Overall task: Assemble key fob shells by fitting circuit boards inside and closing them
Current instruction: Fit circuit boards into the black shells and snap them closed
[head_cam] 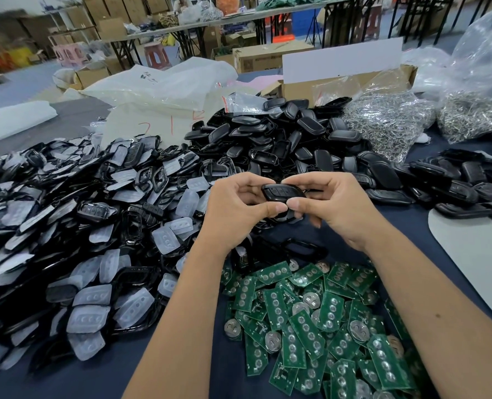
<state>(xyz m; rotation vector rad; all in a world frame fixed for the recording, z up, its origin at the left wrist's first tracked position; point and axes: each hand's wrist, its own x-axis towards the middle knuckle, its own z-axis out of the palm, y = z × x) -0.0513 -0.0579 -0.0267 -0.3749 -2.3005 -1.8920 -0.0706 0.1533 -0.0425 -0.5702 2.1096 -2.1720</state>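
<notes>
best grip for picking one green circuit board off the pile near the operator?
Probably pinch the long edges of a top-lying board, coming from above. The boards lie flat and overlapping, faces up with button pads or coin cells, so only edges of an upper one are free. Both the left hand and right hand currently hold a fob.

Two bare forearms, no sleeves, left hand [233, 210], right hand [334, 207]

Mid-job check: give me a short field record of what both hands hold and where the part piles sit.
left hand: grips key fob, thumb on its near edge
right hand: pinches same fob from the other side
fob state: button face up, looks closed
circuit boards: green pile, near, under forearms
shell pile: black, beyond hands
button pads: translucent, left heap
</notes>
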